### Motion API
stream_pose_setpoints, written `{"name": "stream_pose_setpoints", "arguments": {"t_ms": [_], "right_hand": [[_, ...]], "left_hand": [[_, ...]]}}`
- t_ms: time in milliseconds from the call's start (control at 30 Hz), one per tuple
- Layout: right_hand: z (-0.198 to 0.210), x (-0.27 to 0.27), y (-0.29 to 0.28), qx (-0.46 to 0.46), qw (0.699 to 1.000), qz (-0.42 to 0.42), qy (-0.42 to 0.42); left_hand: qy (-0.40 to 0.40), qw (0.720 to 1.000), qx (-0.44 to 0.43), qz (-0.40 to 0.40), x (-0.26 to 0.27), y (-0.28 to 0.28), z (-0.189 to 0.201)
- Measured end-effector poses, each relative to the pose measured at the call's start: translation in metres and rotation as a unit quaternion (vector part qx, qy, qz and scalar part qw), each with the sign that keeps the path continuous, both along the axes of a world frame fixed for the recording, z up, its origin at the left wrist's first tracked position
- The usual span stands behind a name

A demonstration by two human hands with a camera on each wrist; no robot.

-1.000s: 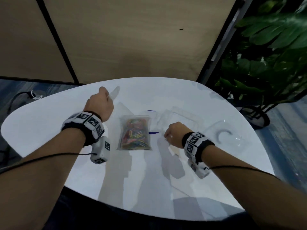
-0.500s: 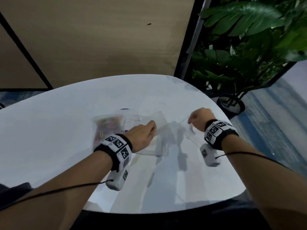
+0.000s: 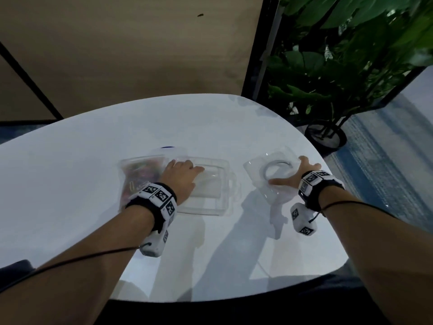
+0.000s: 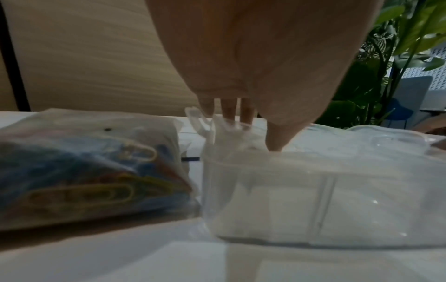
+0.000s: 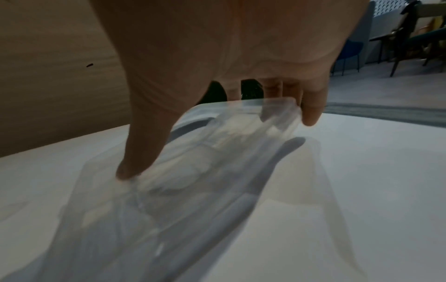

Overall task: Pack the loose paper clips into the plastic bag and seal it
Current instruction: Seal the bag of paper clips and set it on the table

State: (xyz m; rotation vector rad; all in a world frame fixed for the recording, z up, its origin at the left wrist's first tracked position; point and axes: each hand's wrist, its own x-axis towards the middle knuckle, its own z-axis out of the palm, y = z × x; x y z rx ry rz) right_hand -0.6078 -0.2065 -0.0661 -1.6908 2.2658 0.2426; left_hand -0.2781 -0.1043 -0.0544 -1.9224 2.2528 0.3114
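The plastic bag (image 3: 138,170) (image 4: 84,171) full of coloured paper clips lies flat on the white table (image 3: 82,219), left of the middle. Just to its right stands a clear plastic box (image 3: 210,191) (image 4: 313,200). My left hand (image 3: 185,170) (image 4: 251,131) holds that box from above, thumb on the near rim and fingers at the far edge. Further right lies a clear plastic lid (image 3: 257,165) (image 5: 217,162) with a grey ring in it. My right hand (image 3: 293,172) (image 5: 217,148) grips it, thumb on the near side, fingers round the far edge.
The table's rounded edge runs close behind and to the right of the lid. A potted plant (image 3: 325,137) stands on the floor beyond that edge. A wooden wall panel (image 3: 140,55) rises behind the table.
My left hand crossed from the left of the bag onto the clear box. My right hand moved right to the lid, which now lies apart from the box. The view swung right.
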Motion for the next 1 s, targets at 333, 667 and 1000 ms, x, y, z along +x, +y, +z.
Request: {"name": "stream_pose_setpoints", "arguments": {"t_ms": [333, 667, 1000], "right_hand": [[0.108, 0.071, -0.008, -0.198, 0.849, -0.104, -0.478], [0.044, 0.164, 0.084, 0.098, 0.807, -0.164, -0.558], [0.034, 0.158, 0.103, -0.009, 0.989, 0.011, -0.149]], "left_hand": [[0.086, 0.994, -0.026, 0.058, 0.025, 0.011, 0.032], [0.159, 0.963, 0.047, 0.211, 0.063, 0.036, 0.043], [0.259, 0.917, 0.013, 0.303, 0.05, 0.04, 0.022]]}}
